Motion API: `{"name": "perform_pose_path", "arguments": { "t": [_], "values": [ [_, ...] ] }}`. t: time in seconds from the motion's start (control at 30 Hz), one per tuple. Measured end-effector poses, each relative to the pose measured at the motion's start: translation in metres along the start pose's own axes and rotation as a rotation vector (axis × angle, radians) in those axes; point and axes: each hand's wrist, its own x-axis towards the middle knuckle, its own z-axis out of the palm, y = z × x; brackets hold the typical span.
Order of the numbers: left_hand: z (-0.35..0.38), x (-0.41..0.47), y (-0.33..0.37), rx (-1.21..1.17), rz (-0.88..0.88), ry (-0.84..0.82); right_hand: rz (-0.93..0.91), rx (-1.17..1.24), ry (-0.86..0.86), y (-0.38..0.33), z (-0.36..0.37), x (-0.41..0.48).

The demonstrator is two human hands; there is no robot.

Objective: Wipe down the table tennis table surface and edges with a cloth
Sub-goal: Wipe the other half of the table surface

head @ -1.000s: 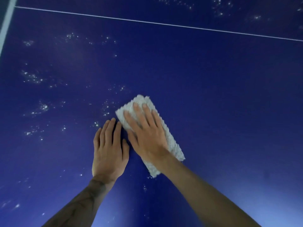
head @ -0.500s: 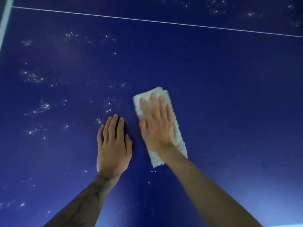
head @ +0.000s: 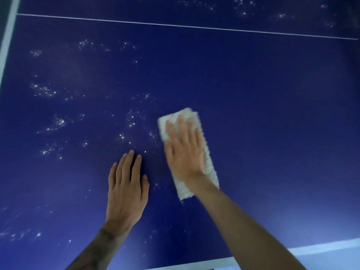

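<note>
Head view: right hand (head: 185, 158) flat on cloth (head: 210, 169), left hand (head: 125, 191) flat on table (head: 272, 114).

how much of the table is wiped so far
Looks done: the table tennis table right of the cloth shows no specks. In hand: the right hand presses the cloth flat on the surface, while the left hand rests flat beside it. Left: the white specks left of the cloth, more beyond the white line, and the white edge band.
</note>
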Motion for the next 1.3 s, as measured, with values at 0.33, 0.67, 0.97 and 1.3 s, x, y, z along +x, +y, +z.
{"name": "perform_pose_path", "arguments": {
  "t": [0.33, 0.67, 0.97, 1.3],
  "values": [
    [0.006, -0.008, -0.009, 0.023, 0.011, -0.010, 0.200, -0.032, -0.006, 0.088, -0.018, -0.044],
    [0.007, -0.007, -0.009, 0.037, 0.029, 0.012, -0.246, 0.004, -0.037, -0.010, 0.018, -0.083],
    [0.007, -0.009, -0.008, 0.011, 0.007, 0.005, 0.184, 0.009, 0.053, 0.056, -0.008, -0.040],
    [-0.005, -0.051, -0.008, -0.060, -0.031, 0.054, -0.276, -0.038, -0.023, 0.030, 0.017, -0.128]
  ]
}}
